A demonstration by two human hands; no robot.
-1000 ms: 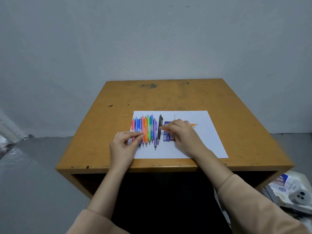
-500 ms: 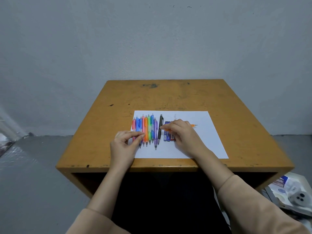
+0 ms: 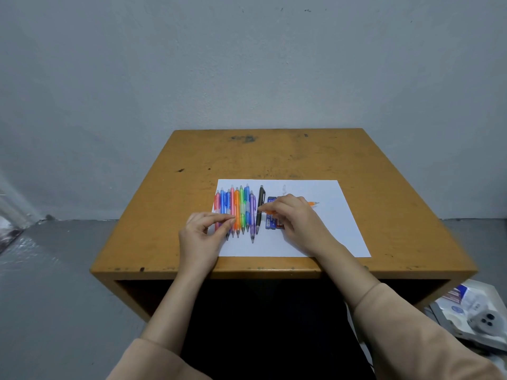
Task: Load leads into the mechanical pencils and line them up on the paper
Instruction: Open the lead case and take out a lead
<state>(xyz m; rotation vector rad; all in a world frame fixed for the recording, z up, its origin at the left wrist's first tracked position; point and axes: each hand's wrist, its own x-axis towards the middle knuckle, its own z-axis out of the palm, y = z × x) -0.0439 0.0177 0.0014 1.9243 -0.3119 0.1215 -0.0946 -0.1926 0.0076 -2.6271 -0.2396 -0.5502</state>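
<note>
Several coloured mechanical pencils [image 3: 238, 209] lie side by side on the left part of a white paper [image 3: 340, 231], with a black pencil [image 3: 259, 208] just right of them. Blue lead cases [image 3: 271, 215] lie beside the black one, partly under my right hand. My right hand [image 3: 290, 215] holds an orange mechanical pencil [image 3: 311, 204] sideways, its tip pointing right. My left hand [image 3: 203, 231] pinches a thin lead [image 3: 247, 215] that runs toward the orange pencil's open end.
The paper lies near the front edge of a worn yellow wooden table [image 3: 274, 157] against a grey wall. White packaging and small items [image 3: 474, 314] lie on the floor at the lower right.
My hands have barely moved; my left hand still pinches the lead near the orange pencil's end.
</note>
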